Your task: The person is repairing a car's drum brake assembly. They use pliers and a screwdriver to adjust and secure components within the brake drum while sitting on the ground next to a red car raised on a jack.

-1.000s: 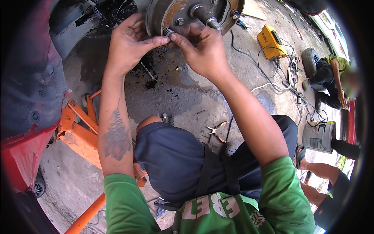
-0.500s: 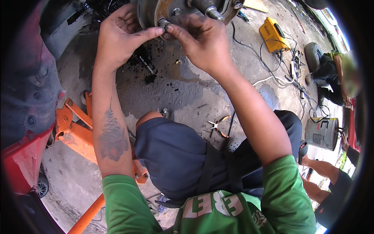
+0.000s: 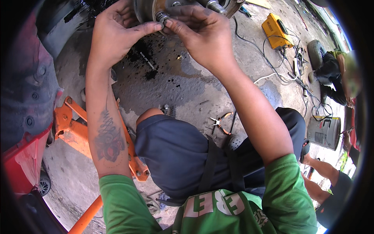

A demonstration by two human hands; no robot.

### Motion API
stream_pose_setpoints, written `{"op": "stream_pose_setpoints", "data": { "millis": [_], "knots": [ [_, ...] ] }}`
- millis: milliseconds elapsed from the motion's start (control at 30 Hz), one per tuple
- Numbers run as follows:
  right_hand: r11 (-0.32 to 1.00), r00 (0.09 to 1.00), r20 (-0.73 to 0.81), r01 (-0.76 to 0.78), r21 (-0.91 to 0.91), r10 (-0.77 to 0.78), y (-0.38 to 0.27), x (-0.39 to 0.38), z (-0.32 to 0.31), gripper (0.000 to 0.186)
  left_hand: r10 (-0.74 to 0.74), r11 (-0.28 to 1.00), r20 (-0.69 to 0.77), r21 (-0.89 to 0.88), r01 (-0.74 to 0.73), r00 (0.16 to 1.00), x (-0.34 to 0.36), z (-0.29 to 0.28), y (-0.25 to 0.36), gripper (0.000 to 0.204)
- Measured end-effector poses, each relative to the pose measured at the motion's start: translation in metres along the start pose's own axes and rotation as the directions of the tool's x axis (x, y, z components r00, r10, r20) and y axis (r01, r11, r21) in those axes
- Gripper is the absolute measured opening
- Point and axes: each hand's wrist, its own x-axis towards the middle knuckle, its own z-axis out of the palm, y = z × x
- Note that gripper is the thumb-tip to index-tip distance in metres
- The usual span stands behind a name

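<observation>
Wheel-end work seen from above. The concrete floor (image 3: 187, 91) carries the loose equipment. The red body panel (image 3: 29, 158) stands at far left; the orange jack (image 3: 72, 136) beside it presumably bears the vehicle's weight, though their contact is hidden. The brake assembly (image 3: 145, 11), cut by the upper edge, lies ahead of the person, where both arms reach it. The left hand (image 3: 117, 33) sets its thumb at the spring's lower end, its fingers around the plate's edge, probably for counter-support; whether they close on anything cannot be told. The right hand (image 3: 206, 33) holds that end in a narrow pinch. Pliers (image 3: 220, 123) lie handles apart near the shoe, likely for easy reach. Smallest, the coil spring (image 3: 161, 16) projects from the assembly between both thumbs.
</observation>
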Motion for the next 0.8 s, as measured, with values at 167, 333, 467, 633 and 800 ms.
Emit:
{"op": "stream_pose_setpoints", "data": {
  "millis": [167,333,467,633,800],
  "knots": [
    [0.998,0.996,0.077,0.055,-0.021,-0.053,0.001,0.0,-0.004,0.014,-0.009,1.0,-0.006,-0.001,0.009,1.0,0.002,0.004,0.002,0.056],
    [0.996,0.994,0.069,0.086,0.031,-0.088,0.005,0.003,-0.004,0.017,-0.019,1.0,-0.012,0.012,0.019,1.0,-0.001,0.005,0.01,0.053],
    [0.99,0.99,-0.001,0.139,0.012,-0.139,0.012,0.001,0.004,0.018,0.025,0.999,0.023,0.045,-0.026,0.999,-0.002,-0.005,0.0,0.054],
    [0.84,0.858,-0.073,0.475,-0.262,-0.508,0.018,-0.004,0.009,0.017,-0.001,0.984,0.065,0.176,-0.011,0.998,0.004,-0.041,-0.052,0.058],
    [0.916,0.923,-0.034,0.376,-0.139,-0.384,0.021,0.004,0.012,0.025,-0.009,0.986,-0.012,0.164,0.011,1.0,0.018,-0.088,-0.104,0.078]
  ]
}}
